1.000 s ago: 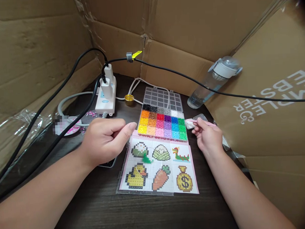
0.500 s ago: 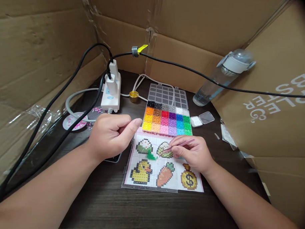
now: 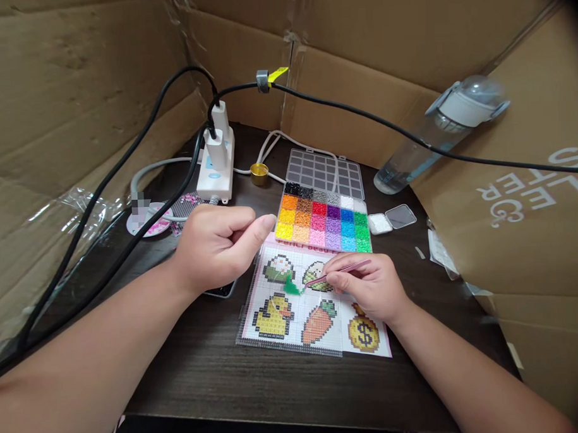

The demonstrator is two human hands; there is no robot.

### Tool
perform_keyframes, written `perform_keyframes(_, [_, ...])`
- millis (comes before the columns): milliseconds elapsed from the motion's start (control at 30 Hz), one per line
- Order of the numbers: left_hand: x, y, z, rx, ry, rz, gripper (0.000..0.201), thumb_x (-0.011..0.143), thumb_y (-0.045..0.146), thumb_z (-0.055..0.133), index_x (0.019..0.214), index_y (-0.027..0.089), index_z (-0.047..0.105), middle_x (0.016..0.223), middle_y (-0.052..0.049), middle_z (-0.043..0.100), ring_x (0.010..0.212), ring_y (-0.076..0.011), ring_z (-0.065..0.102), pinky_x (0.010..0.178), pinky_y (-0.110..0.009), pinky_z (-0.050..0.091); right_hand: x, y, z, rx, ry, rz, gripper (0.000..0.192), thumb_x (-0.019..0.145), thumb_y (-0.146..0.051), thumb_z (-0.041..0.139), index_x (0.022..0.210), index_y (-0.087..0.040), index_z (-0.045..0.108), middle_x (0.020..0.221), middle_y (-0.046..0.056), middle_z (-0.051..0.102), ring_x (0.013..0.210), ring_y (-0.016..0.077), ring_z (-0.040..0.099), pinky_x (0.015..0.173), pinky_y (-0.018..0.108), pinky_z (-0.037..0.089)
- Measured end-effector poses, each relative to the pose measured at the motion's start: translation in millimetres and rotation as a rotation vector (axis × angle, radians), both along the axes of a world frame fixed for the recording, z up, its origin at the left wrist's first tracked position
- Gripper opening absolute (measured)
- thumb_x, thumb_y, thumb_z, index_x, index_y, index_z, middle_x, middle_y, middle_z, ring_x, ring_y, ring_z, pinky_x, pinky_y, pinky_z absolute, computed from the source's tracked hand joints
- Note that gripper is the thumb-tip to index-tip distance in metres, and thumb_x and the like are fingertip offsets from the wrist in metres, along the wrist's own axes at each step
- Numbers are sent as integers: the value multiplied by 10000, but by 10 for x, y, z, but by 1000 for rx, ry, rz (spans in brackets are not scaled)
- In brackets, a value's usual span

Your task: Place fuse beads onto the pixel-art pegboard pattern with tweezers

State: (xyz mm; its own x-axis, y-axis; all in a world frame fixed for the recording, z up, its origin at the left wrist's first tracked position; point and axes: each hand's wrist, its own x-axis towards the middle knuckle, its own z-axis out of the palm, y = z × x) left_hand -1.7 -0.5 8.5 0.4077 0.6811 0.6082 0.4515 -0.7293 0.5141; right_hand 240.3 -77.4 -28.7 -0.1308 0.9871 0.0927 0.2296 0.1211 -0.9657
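Pink tweezers [image 3: 344,271]: slim, pinched in the right hand [image 3: 370,286], their tip pointing left and down onto the pattern sheet.
Right hand: fingers together around the tweezers, heel resting on the sheet just above the money-bag picture [image 3: 364,331].
Tweezers tip: it meets the sheet at the green-and-white dumpling picture [image 3: 314,275]; whether a bead sits in the tip is too small to tell.
Left hand [image 3: 220,246]: curled into a loose fist, thumb stretched along the forefinger, raised over the table's left half and just beside the sheet's upper left corner; I cannot tell whether it holds anything.
Pattern sheet [image 3: 293,333]: white with a pink border, lying flat under a clear pegboard near the table's front, showing a duck [image 3: 272,316], a carrot [image 3: 318,321] and other pixel figures.
Green beads [image 3: 290,286]: a small cluster on the pegboard between the two upper left pictures, near the tweezers tip.
Bead box [image 3: 323,220]: open, just behind the sheet, its compartments filled by colour, its clear lid [image 3: 325,174] tilted back.
Small white case [image 3: 379,223]: open, just to the right of the bead box.
Power strip [image 3: 216,165]: white, at the back left, with plugs and black cables in it.
Water bottle [image 3: 438,132]: clear, leaning against the cardboard at the right.
Table [image 3: 219,383]: dark wood, walled by brown cardboard.
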Motion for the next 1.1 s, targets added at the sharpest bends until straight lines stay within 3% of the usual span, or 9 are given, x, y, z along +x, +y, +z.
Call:
perform_keyframes(433, [9,2,-7,-14,-14,0,481,825,224,577,453,151,280,441,60,226,411,-42,224,408,-242,203,-5,-2,-10,27,-5,1,66,767,-227,718,721,-189,744,729,51,718,673,157,657,578,277,537])
perform_keyframes(667, [-8,16,-12,29,-11,-11,480,825,206,584,457,145,282,445,65,220,414,-33,220,406,-224,201,78,36,-75,-50,142,-54,103,782,-265,719,725,-185,748,609,25,667,490,114,572,455,253,469])
perform_keyframes(867, [2,15,-6,40,3,-15,476,834,210,579,459,142,292,445,65,224,411,-27,226,404,-215,206,456,297,-17,75,475,-426,111,682,-259,797,699,-167,737,632,27,663,480,62,514,445,192,442])
perform_keyframes(1000, [3,10,5,45,6,-8,479,834,212,580,461,141,289,446,64,222,414,-26,226,404,-212,207,678,466,22,73,539,-673,157,620,-230,821,647,-122,711,676,60,685,475,38,469,416,151,427])
perform_keyframes(1100, [-6,7,8,44,2,-7,477,834,210,580,463,141,287,450,65,216,416,-26,219,404,-210,204,711,519,-15,23,524,-781,190,583,-218,837,668,-104,710,709,84,710,463,42,482,391,149,433])
